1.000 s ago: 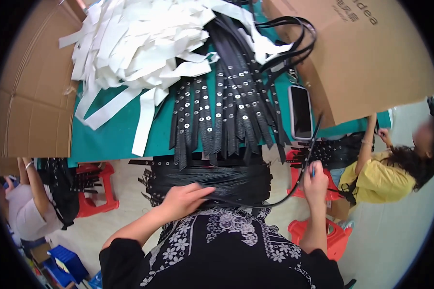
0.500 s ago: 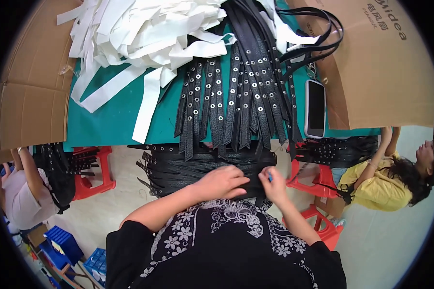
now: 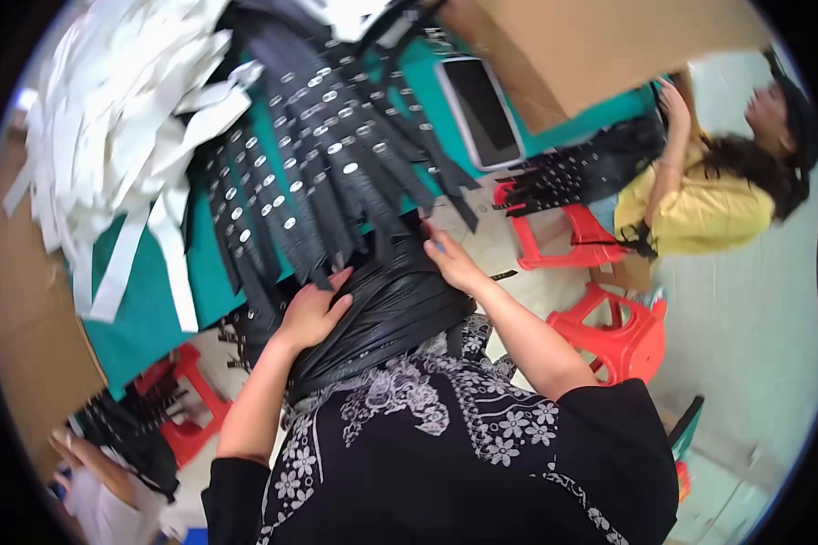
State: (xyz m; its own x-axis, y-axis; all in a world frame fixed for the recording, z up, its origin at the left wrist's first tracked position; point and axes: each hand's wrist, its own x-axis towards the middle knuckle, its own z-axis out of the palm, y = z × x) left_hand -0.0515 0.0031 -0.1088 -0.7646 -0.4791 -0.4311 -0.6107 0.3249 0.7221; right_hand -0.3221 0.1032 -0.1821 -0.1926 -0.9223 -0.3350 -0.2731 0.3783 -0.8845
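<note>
A thick bundle of black leather-like straps [image 3: 382, 304] lies across my lap, bulging toward me. My left hand [image 3: 314, 316] rests on the bundle's left part, its thumb spread away from the fingers. At the bundle's right end my right hand [image 3: 454, 263] has its fingers drawn together on the edge of the straps; a small blue bit shows at the fingertips. More black straps [image 3: 336, 150] with rows of silver eyelets hang over the table edge just beyond both hands. Their lower ends partly cover the far side of the bundle.
A pile of white strips [image 3: 127, 127] covers the left of the green table [image 3: 123, 350]. A phone [image 3: 482, 113] lies right of the eyelet straps. Cardboard [image 3: 600, 54] stands at both sides. Red stools [image 3: 609, 336] and two people with black straps [image 3: 600, 163] are nearby.
The view has turned and shifted right. My left hand has moved from the middle of the bundle to its left part. My right hand has moved from above the straps to their right end.
</note>
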